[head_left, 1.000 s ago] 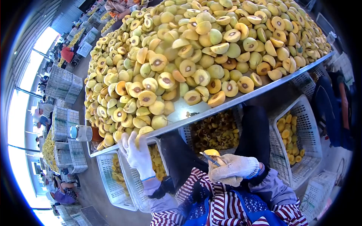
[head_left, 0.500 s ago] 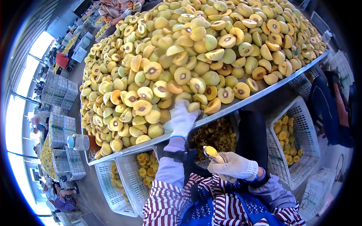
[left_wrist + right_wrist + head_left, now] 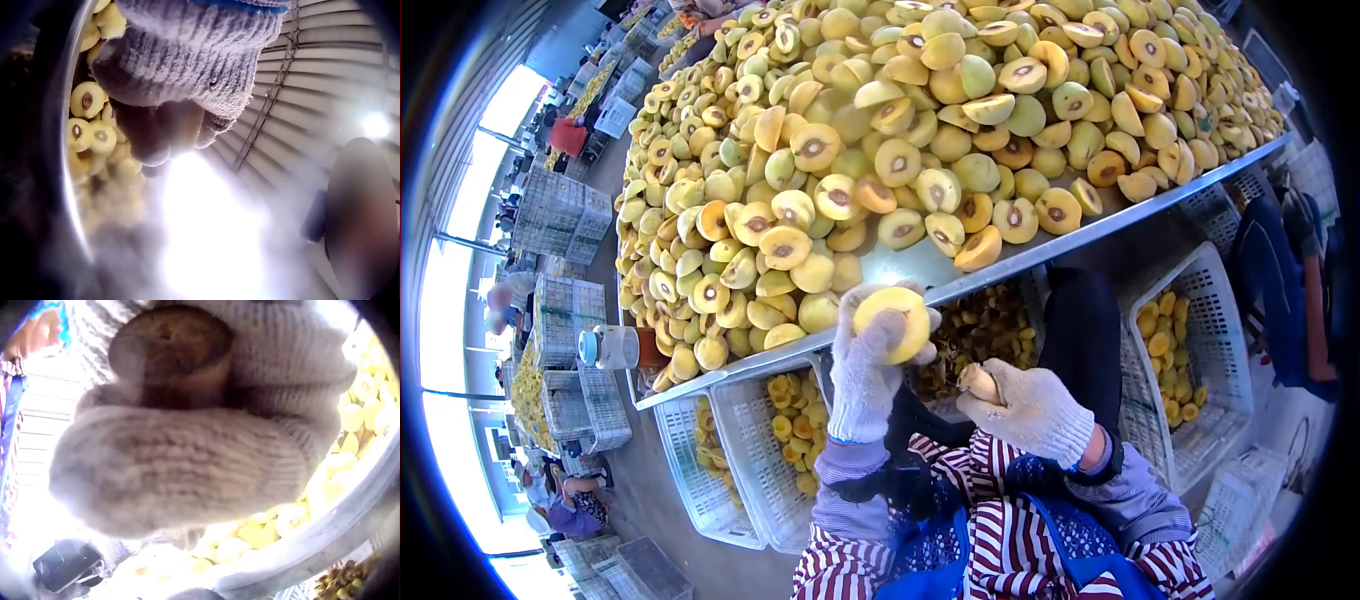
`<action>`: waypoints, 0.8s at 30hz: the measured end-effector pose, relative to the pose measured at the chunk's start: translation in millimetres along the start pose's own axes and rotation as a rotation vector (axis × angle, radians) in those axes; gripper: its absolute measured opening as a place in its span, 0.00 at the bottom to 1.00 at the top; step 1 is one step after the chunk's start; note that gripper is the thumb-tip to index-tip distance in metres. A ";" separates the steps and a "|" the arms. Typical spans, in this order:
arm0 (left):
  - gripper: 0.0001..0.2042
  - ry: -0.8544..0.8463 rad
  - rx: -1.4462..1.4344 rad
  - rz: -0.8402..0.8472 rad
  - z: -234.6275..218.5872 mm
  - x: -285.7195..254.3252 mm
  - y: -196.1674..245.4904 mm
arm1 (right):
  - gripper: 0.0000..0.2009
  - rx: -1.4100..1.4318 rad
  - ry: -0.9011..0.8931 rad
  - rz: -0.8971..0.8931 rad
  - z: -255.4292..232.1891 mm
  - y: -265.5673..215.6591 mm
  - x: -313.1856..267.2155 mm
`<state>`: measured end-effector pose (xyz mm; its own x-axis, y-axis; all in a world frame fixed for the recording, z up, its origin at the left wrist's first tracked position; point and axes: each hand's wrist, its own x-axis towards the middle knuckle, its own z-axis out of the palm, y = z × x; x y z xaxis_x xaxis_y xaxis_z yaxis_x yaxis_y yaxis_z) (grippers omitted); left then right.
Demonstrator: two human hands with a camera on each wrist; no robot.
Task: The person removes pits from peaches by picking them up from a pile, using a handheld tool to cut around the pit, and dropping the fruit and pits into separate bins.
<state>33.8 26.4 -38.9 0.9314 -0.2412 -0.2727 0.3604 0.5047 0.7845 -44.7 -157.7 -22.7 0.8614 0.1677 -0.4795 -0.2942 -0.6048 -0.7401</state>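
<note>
In the head view my gloved left hand [image 3: 862,372] holds up a yellow peach half [image 3: 912,318] at the near table edge, thumb across its face. To its right, my gloved right hand [image 3: 1035,412] grips a wooden-handled pitting tool [image 3: 980,384]. The handle's round end [image 3: 172,340] shows large in the right wrist view, with fingers curled around it; the metal blade is hidden. A large heap of peach halves [image 3: 785,247], many with brown stones showing, covers the table beyond both hands. Glare hides much of the left wrist view.
The table's metal rim [image 3: 1100,230] runs across in front of me. Below it stand white crates [image 3: 745,440] of peach pieces at left, another crate [image 3: 1235,400] at right, and brown scraps [image 3: 990,325] between my knees. A lidded bottle [image 3: 612,348] stands at the table's left corner.
My left hand moved from the left table edge onto the tabletop, then came back with a peach half. The fruit piece at my right hand's tool is gone, and that hand has turned.
</note>
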 end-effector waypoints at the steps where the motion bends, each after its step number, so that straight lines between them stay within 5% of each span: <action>1: 0.21 -0.059 0.031 0.030 -4.1 1.4 -7.1 | 0.21 0.096 0.001 -0.022 2.7 -1.1 -2.2; 5: 0.31 -0.069 -0.112 -0.001 10.7 -11.3 -14.7 | 0.21 0.288 0.016 -0.013 5.6 -9.0 -5.5; 12: 0.32 -0.056 0.102 0.133 21.3 -24.6 -28.8 | 0.22 0.286 0.065 -0.008 8.2 -8.9 -7.1; 19: 0.24 0.040 0.191 0.412 55.2 -43.4 -34.3 | 0.20 0.363 0.060 -0.072 10.5 -8.1 -14.1; 24: 0.21 -0.010 0.317 0.391 51.4 -40.4 -31.5 | 0.16 0.588 -0.089 -0.009 -0.5 -14.2 -18.1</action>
<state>-17.7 -22.4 -24.0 0.9925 -0.0933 0.0793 -0.0500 0.2827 0.9579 -56.0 -152.5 -3.2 0.8343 0.2510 -0.4908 -0.4888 -0.0749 -0.8692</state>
